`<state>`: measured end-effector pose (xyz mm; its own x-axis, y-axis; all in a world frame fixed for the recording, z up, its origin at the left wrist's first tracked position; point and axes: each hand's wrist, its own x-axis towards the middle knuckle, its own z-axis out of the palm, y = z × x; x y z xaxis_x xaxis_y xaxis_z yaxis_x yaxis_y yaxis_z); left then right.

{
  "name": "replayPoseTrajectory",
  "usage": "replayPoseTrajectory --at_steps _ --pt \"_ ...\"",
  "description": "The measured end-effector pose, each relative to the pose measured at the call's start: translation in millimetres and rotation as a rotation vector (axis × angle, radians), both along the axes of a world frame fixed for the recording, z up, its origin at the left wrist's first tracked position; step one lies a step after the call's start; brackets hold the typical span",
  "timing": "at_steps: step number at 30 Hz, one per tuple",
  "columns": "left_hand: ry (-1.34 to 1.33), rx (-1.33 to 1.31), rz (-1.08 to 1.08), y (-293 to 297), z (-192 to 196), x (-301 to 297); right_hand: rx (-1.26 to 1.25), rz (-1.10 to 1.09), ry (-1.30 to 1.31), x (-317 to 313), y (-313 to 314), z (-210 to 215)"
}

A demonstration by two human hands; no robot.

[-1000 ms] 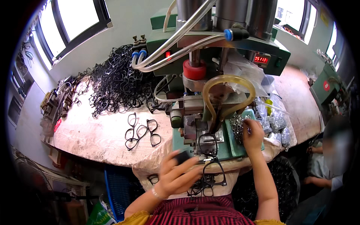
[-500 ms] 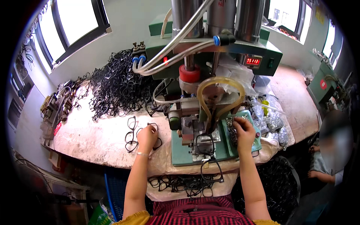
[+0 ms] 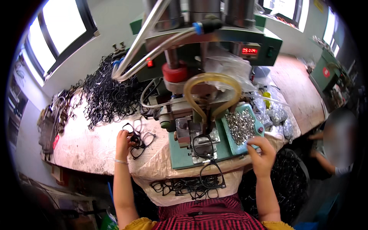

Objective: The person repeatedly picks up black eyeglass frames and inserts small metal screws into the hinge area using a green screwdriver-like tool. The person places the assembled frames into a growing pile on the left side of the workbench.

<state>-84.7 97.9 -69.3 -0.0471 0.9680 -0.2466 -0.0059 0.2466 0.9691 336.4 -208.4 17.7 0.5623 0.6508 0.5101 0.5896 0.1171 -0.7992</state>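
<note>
My left hand (image 3: 122, 143) is closed with its fingers on black eyeglass frames (image 3: 142, 146) on the table's left part, where at least two frames overlap. My right hand (image 3: 263, 155) is in a pinch just off the near right corner of a turquoise tray (image 3: 235, 145). Whatever is between those fingertips is too small to make out. Small silvery metal parts (image 3: 240, 125) fill the tray. Between my hands, another black eyeglass frame (image 3: 212, 174) hangs tilted at the front of the green press machine (image 3: 175, 161), its upper lens ring under the working head.
A big heap of black eyeglass frames (image 3: 109, 90) lies at the back left. More frames (image 3: 174, 186) rest on the cloth before me. Bags of metal parts (image 3: 278, 115) sit right of the tray. A yellowish hose loop (image 3: 212, 78) rises over the machine. Another person sits at far right.
My right hand has left the metal parts and drawn back toward me and rightward. My left hand has shifted left, and the frames beside it now overlap. The view has turned slightly.
</note>
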Motion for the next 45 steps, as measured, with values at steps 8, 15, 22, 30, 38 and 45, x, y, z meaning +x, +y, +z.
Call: replayPoseTrajectory --at_steps 8,15,22,30,38,45 --pt "-0.348 0.393 0.072 -72.4 49.7 96.5 0.235 0.319 0.404 -60.9 94.1 23.4" --pt "-0.435 0.770 0.018 -129.6 123.5 126.4 0.173 0.451 0.647 -69.6 89.5 36.9" --pt "-0.067 1.407 -0.391 -174.9 162.8 142.1 0.058 0.460 0.491 -72.0 72.5 60.8" --pt "0.202 1.547 -0.795 -159.2 136.4 183.6 -0.243 -0.215 -0.434 42.6 60.8 -41.9" --pt "0.255 1.494 -0.710 -171.8 130.5 178.2 -0.180 0.085 -0.745 33.3 92.4 -24.7" --pt "0.798 1.255 0.130 -205.8 118.4 81.6 0.111 -0.151 0.439 47.2 40.8 -49.0"
